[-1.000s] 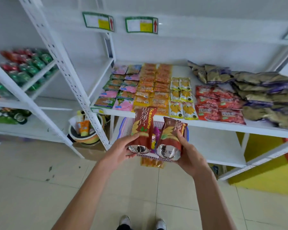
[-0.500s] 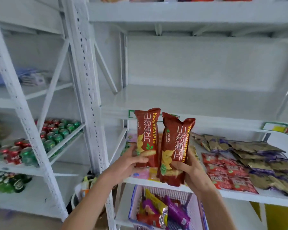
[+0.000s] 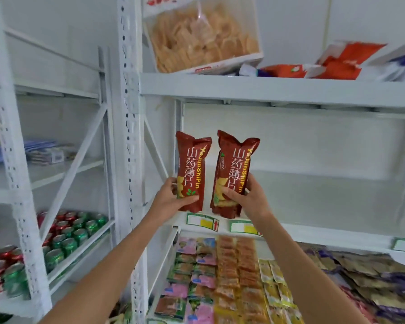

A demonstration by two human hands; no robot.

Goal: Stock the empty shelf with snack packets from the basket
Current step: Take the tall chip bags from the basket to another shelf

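Head view: what is biggest around the hands?
— White shelving (image 3: 129, 113). Its bare shelf (image 3: 325, 199) stretches behind both hands and off to the right of them. An upper shelf (image 3: 266, 87) well above them carries a clear bag of crisps (image 3: 201, 33).
— And lower down?
— Below the hands lie rows of small flat packets (image 3: 220, 277). Down to the left of the left hand stand red and green cans (image 3: 68, 235).
— Where are the snacks being stocked?
— Two tall red ones, upright, side by side with a narrow gap, at the bare shelf's front edge. Whether they touch it I cannot tell. The left hand (image 3: 168, 197) grips the left packet (image 3: 192, 169) near its bottom, thumb across the front. The right hand (image 3: 250, 199) grips the right packet (image 3: 234, 169) the same way.
— Anything smaller?
— Price labels (image 3: 202, 221) on the shelf edge, just under the packets.
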